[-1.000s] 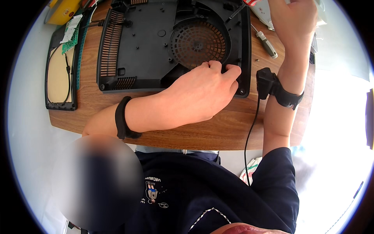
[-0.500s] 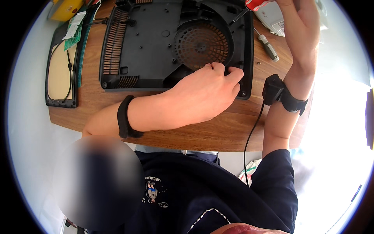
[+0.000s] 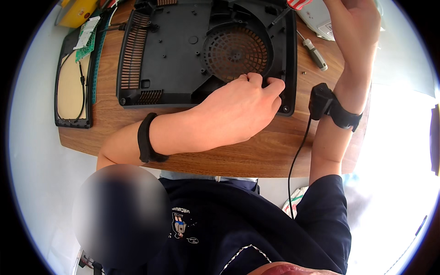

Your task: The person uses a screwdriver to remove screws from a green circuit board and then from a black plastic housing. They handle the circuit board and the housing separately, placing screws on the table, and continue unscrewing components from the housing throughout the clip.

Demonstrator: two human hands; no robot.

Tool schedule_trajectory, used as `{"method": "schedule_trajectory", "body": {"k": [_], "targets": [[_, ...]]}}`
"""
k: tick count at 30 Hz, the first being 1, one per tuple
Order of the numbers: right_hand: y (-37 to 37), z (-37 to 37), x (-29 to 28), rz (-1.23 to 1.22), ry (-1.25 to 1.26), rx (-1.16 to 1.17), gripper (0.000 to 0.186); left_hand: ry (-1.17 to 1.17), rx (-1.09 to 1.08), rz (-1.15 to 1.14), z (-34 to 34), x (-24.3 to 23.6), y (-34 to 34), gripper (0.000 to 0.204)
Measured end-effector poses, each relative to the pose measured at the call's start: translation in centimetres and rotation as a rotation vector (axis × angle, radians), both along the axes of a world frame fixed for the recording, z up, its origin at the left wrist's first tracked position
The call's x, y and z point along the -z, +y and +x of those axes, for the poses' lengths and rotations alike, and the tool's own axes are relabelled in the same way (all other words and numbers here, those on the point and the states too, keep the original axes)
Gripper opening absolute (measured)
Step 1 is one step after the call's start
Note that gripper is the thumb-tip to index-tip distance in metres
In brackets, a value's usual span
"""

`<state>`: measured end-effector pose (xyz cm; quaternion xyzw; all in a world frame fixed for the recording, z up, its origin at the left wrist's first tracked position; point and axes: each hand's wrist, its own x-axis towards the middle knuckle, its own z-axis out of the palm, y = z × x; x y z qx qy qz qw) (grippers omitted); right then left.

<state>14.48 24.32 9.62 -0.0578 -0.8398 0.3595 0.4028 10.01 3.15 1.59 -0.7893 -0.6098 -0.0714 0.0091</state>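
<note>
Head view: black housing (image 3: 178,59) with round grille (image 3: 234,56) at upper centre of frame, on wooden bench (image 3: 206,160). Left hand (image 3: 243,107) over housing's lower right part, fingers curled; fingertips hidden, cannot tell whether grip holds anything. Right hand (image 3: 354,25) upper right, fingers cut off by top edge; cannot tell whether grip closes on nearby red-handled screwdriver (image 3: 299,4). Grey-handled screwdriver (image 3: 315,55) on bench, right of housing.

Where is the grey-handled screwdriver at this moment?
In the head view, the grey-handled screwdriver lies at upper right on the wooden table, between the black vented casing and the person's right hand.
</note>
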Motion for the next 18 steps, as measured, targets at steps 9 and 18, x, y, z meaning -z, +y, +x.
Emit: {"method": "schedule_trajectory", "body": {"k": [9,18], "targets": [[-0.8,-0.5,-0.8,-0.318,-0.019,0.02,0.046,0.043,0.019,-0.02,0.0,-0.2,0.0,0.026],[0.8,0.4,-0.6,-0.22,0.114,-0.107,0.056,-0.038,-0.008,-0.121,0.0,-0.8,0.3,0.039]]}}
